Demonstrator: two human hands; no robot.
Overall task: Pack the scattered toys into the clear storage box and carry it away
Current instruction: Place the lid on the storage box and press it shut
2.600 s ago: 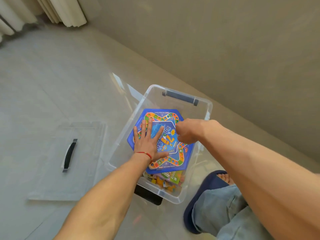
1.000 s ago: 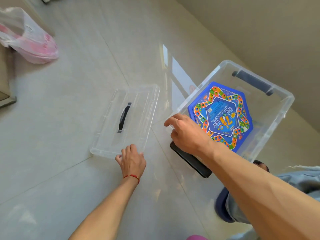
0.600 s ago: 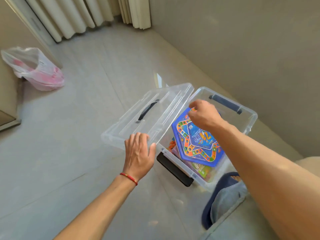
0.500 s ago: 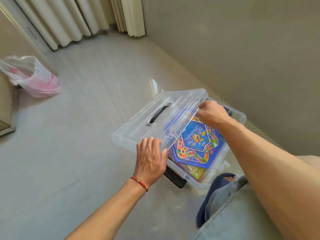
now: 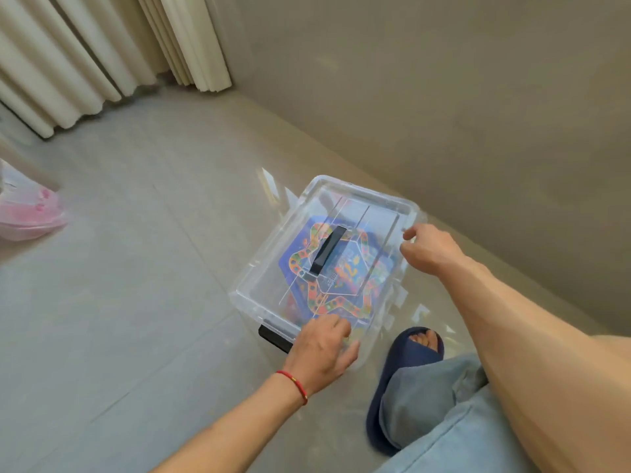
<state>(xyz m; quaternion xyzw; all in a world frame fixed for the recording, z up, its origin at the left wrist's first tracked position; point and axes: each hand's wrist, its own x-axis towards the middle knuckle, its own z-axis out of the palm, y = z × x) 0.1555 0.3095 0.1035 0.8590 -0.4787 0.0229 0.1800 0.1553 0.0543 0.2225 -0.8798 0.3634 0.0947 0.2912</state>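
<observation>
**Both hands on the lid of the packed box**

Fingers of the left hand point(image 5: 322, 349) lie on the near end of the lid point(image 5: 269, 285), bent over its edge with the thumb spread toward the near corner; whether they clamp the rim or only press it down cannot be told. A red string bracelet point(image 5: 293, 380) circles that wrist.

Across the lid from that hand, the right hand point(image 5: 432, 249) rests at the far right edge, fingers loosely curled, the fingertips point(image 5: 408, 235) at the rim. Whether they pinch the edge or just touch it is not clear.

Between the two hands the lid lies flat over the clear storage box point(image 5: 382, 322), covering it from end to end. A black carry handle point(image 5: 327, 249) sits along the middle of the lid. Under the clear plastic, a blue game board point(image 5: 341, 288) with a ring of orange, green and red spaces lies on top of the contents. Just left of the left hand, a black latch point(image 5: 273, 336) sticks out below the near end of the box.

Right of the left hand, beside the near corner of the box, a foot in a dark blue slipper point(image 5: 406, 363) stands on the tiled floor point(image 5: 136, 302), with a pale denim trouser leg point(image 5: 426, 397) above it. Well away to the left lies a pink and white plastic bag point(image 5: 27, 213). Beyond the box, cream curtains point(image 5: 102, 52) hang to the floor by a grey wall point(image 5: 444, 97).
</observation>
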